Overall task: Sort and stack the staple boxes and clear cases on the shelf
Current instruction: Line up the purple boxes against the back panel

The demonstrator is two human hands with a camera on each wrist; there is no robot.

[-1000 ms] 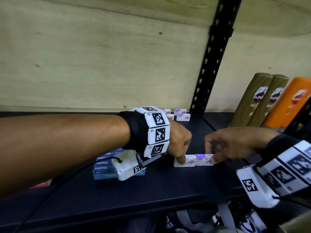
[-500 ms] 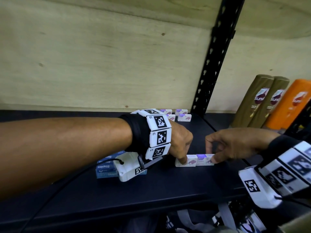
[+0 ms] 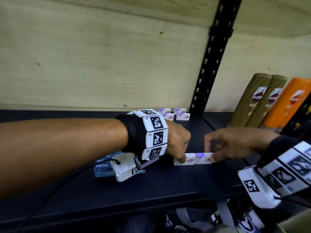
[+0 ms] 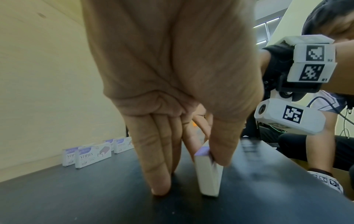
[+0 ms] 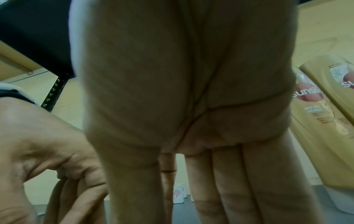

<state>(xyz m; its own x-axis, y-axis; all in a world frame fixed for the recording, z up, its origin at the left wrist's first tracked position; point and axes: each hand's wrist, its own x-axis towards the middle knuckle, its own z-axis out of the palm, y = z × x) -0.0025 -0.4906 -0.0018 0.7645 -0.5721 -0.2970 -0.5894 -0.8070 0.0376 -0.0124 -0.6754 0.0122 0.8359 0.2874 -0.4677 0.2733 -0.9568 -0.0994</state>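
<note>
Two white-and-purple staple boxes stand on edge, end to end, at the middle of the black shelf (image 3: 168,190). My left hand (image 3: 180,158) pinches the left box (image 3: 190,161); in the left wrist view the thumb presses this box (image 4: 208,174) while the fingertips (image 4: 161,186) touch the shelf beside it. My right hand (image 3: 210,155) pinches the right box (image 3: 202,159) at its right end. The right wrist view shows only the right hand (image 5: 178,189), which hides its box. A stack of blue staple boxes (image 3: 103,167) sits behind my left wrist.
Several more white staple boxes (image 3: 173,114) stand at the back by the wooden wall. A black perforated upright (image 3: 207,73) divides the shelf. Right of it lean two gold shampoo bottles (image 3: 259,101) and an orange one (image 3: 289,105).
</note>
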